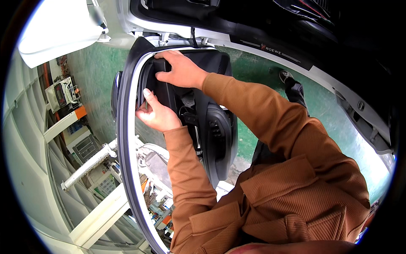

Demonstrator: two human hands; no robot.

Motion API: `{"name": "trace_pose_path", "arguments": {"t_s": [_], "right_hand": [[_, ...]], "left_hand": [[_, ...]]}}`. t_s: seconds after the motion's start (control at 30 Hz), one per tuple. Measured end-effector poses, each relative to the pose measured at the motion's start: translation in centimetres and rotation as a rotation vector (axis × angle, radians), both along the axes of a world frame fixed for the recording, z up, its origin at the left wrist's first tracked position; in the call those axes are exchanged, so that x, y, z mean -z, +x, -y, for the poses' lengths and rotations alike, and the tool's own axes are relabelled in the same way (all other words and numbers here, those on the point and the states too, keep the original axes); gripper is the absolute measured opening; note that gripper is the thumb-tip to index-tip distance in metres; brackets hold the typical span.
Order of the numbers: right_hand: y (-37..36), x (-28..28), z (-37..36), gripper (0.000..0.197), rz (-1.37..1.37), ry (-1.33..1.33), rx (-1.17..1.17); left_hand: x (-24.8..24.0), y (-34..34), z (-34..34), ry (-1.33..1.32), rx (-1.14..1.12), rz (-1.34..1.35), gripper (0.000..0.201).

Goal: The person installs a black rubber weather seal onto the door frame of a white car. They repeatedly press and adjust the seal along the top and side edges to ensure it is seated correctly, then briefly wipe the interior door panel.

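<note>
An open car door [133, 127] with a white frame and a black rubber edge stands before me. My left hand [160, 113] is at the window opening, thumb raised and fingers curled around a black window seal strip [144, 86]; its far end is hard to make out. Farther up, my right hand [184, 70] grips the edge of the black door trim [165, 91], with thumb and fingers apart across it. Below the hands, the inner door panel [218, 139] has an armrest and a row of switches. My palms hide part of the trim.
The car's door sill [270, 50] and dark interior lie beyond the door. A green floor [249, 76] shows between them, with a dark shoe [286, 76] on it. To the left are a white vehicle panel [59, 29], shelving and a white tubular stand [89, 165].
</note>
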State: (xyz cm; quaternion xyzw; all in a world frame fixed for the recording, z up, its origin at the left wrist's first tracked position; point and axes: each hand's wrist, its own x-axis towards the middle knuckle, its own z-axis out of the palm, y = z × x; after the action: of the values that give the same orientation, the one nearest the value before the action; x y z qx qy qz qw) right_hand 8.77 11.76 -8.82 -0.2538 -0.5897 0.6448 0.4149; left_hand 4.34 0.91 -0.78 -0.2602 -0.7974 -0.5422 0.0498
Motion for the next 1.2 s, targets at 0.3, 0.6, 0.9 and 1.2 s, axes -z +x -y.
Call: {"name": "trace_pose_path", "arguments": {"t_s": [0.3,0.6,0.9,1.2], "right_hand": [[-0.1,0.4,0.0,0.060,-0.043,-0.001,0.025],[0.1,0.3,-0.2,0.060,-0.055,0.003,0.014],[0.0,0.5,-0.2,0.059,-0.079,0.002,0.017],[0.6,0.0,0.4,0.061,-0.078,-0.101,-0.009]], "left_hand": [[0.8,1.0,-1.1,-0.139,-0.068,-0.309,0.044],[0.1,1.0,-0.7,-0.136,-0.160,-0.223,0.045],[-0.2,0.2,-0.1,0.010,-0.043,0.007,0.043],[-0.5,-1.1,2.0,-0.039,0.107,0.034,0.034]]}}
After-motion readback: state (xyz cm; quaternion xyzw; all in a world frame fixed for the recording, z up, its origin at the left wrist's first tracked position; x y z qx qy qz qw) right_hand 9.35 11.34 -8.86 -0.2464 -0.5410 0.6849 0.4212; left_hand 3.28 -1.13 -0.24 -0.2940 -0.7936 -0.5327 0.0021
